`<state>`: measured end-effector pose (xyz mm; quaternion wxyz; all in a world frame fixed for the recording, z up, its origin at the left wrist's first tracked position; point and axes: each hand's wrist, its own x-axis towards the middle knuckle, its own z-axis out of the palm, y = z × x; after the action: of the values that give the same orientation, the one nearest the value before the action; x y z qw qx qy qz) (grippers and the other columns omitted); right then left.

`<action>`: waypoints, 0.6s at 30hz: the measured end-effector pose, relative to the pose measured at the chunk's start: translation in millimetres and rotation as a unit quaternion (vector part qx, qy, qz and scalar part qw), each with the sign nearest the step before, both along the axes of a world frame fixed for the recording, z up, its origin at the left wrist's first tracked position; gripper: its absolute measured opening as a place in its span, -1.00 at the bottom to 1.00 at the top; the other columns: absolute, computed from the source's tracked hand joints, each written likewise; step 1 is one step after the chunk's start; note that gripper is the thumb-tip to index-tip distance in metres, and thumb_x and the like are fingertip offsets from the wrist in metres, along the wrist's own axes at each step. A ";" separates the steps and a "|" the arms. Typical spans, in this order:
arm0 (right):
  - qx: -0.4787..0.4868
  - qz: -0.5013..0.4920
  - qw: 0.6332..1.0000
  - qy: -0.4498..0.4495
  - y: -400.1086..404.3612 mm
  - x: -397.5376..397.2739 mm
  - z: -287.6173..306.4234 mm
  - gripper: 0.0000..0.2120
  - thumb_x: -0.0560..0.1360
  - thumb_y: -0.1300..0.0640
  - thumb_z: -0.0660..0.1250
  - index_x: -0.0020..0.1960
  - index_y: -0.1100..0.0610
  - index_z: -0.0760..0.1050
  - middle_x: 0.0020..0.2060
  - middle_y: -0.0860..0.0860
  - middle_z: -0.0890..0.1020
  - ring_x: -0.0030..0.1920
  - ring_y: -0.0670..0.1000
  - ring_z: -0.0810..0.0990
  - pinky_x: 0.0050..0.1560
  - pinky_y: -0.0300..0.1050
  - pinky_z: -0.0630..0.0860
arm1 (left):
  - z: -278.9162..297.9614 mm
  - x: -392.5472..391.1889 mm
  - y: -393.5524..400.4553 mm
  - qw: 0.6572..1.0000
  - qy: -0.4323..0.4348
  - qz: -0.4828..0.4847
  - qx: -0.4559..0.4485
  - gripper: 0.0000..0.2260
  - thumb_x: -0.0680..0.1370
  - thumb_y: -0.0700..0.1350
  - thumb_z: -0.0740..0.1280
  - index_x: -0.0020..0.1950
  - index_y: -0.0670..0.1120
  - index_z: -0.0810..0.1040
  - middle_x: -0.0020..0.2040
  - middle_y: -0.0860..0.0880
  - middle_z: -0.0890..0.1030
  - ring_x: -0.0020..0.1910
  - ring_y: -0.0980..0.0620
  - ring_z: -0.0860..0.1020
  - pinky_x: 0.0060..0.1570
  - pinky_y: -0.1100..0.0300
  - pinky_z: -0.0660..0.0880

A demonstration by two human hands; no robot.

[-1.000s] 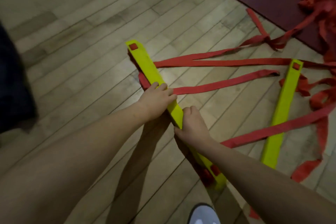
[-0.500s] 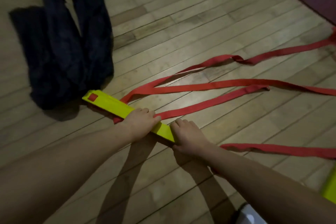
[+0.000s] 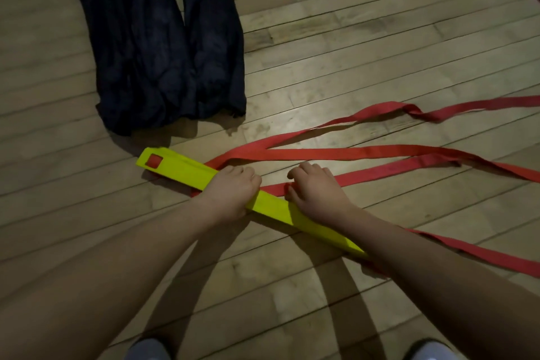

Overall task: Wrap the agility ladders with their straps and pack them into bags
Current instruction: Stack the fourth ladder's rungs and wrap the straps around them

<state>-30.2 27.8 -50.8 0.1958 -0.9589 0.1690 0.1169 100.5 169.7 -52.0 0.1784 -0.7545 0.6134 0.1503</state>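
Spanning the whole view was a wooden plank floor (image 3: 350,23), dimly lit. Dark navy fabric bags (image 3: 163,47) lay flat and crumpled on it at upper left, just beyond the far end of the rungs. Red straps (image 3: 336,153) trailed from the rungs off to the right, crossing one another, one with a twist near the right edge; another red length ran under the right forearm. A stack of yellow ladder rungs (image 3: 181,169) lay diagonally on the floor, its far end showing a red square patch (image 3: 154,160).

Left hand (image 3: 230,194) clenched around the rung stack near its middle, fingers curled over the far edge. Right hand (image 3: 317,194) rested on the stack just beside it, fingers curled, pinching a red strap against the rungs. Two pale shoe toes (image 3: 146,349) showed at the bottom edge.
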 end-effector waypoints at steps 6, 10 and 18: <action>0.009 -0.018 0.999 -0.037 7.2 12.6 -1.6 -0.67 0.61 0.10 0.16 0.35 0.14 0.39 0.21 0.11 0.47 0.19 0.15 0.40 0.16 0.00 0.29 | 15.7 9.5 4.4 0.994 -0.009 -0.074 -0.085 -0.61 0.19 -0.10 0.54 -0.04 -0.15 0.55 -0.10 -0.13 0.53 -0.19 -0.10 0.54 -0.24 0.08 0.47; -0.002 -0.012 1.000 -0.026 13.1 13.9 -2.0 -0.59 0.59 0.10 0.18 0.43 0.03 0.29 0.29 0.04 0.40 0.24 0.12 0.35 0.19 -0.02 0.26 | 22.0 9.4 23.1 0.990 0.004 -0.079 -0.117 -0.54 -0.02 -0.17 0.61 -0.19 -0.12 0.56 -0.42 -0.07 0.53 -0.52 -0.07 0.51 -0.57 0.22 0.34; 0.001 0.032 0.997 0.064 32.8 24.0 -3.0 -0.43 0.59 0.01 0.20 0.54 -0.06 0.07 0.49 0.00 0.23 0.42 0.13 0.25 0.37 0.07 0.18 | 25.5 9.1 85.3 0.990 0.040 0.006 -0.135 -0.38 0.01 0.11 0.62 -0.13 -0.05 0.38 -0.39 -0.02 0.54 -0.45 -0.06 0.55 -0.53 0.22 0.35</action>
<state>-6.2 60.6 -53.8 0.1820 -0.9540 0.1503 0.1847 109.6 255.0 -26.5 0.0487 -0.7690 0.6300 0.0973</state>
